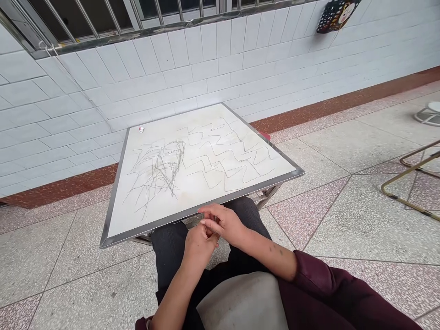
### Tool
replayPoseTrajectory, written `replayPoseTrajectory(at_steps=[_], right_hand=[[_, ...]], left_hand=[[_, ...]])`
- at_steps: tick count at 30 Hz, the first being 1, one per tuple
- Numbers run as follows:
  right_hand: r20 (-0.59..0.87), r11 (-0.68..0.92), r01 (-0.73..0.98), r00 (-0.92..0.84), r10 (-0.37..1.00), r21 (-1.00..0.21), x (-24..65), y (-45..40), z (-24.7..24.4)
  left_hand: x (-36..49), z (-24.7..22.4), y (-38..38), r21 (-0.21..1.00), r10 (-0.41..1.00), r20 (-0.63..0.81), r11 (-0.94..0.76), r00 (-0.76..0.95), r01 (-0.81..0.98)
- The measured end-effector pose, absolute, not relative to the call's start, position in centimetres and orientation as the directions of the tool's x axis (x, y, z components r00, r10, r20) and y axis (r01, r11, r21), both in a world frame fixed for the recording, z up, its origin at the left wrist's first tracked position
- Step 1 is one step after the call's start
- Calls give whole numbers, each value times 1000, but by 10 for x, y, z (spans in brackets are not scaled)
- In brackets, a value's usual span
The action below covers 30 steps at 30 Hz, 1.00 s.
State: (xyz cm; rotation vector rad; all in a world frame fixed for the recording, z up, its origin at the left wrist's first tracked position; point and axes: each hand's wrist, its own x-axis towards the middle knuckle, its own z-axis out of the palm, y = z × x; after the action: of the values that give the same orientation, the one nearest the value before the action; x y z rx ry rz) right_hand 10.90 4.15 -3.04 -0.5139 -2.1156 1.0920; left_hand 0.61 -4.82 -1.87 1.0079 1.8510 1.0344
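My left hand (200, 245) and my right hand (227, 223) meet above my lap, just at the near edge of a white-topped table (192, 201). Both are closed, with thumbs and fingertips pressed together. Whatever may be between them is hidden or too fine to see. On the left half of the tabletop lies a tangle of thin dark strands (161, 167), some straight and crossing. Several zigzag strands (220, 160) are spread in rows over the right half. A small white and red object (141, 130) rests by the far left corner.
A white tiled wall (172, 87) with a barred window (137, 18) stands behind the table. A dark patterned basket (337, 16) hangs on the wall at upper right. Metal chair legs (395, 188) and a round stool (429, 113) are on the terrazzo floor (371, 220) at right.
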Motion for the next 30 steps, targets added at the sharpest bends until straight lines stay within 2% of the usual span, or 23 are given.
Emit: replayPoseTrajectory(at_steps=[3, 6, 10, 12, 14, 17, 24, 27, 30], right_hand=[[381, 533, 32, -664, 644, -845, 108, 44, -28], [316, 421, 26, -618, 720, -907, 108, 46, -27], [263, 318, -10, -587, 765, -948, 113, 51, -26], [283, 345, -6, -586, 760, -938, 117, 53, -24], [315, 397, 11, -587, 745, -918, 119, 53, -22], [349, 451, 28, -591, 728, -892, 118, 51, -21], [362, 517, 94, -607, 707, -851, 114, 47, -20], [378, 547, 121, -600, 705, -829, 115, 47, -19], [405, 606, 143, -622, 670, -783, 115, 48, -21]], left_hand=[[11, -18, -45, 911, 905, -246, 338, -347, 236], [15, -18, -45, 935, 926, -251, 307, -280, 176], [-4, -22, -55, 935, 914, -343, 354, -217, 13], [-25, -24, -62, 928, 871, -367, 368, -327, -59], [-45, -22, -68, 947, 796, -310, 307, -519, -96], [-60, -10, -73, 971, 776, -211, 235, -595, -38], [-40, 18, -66, 949, 887, -211, 287, -411, 132], [-37, 15, -63, 933, 893, -193, 295, -407, 204], [-36, 11, -61, 901, 902, -112, 270, -418, 341]])
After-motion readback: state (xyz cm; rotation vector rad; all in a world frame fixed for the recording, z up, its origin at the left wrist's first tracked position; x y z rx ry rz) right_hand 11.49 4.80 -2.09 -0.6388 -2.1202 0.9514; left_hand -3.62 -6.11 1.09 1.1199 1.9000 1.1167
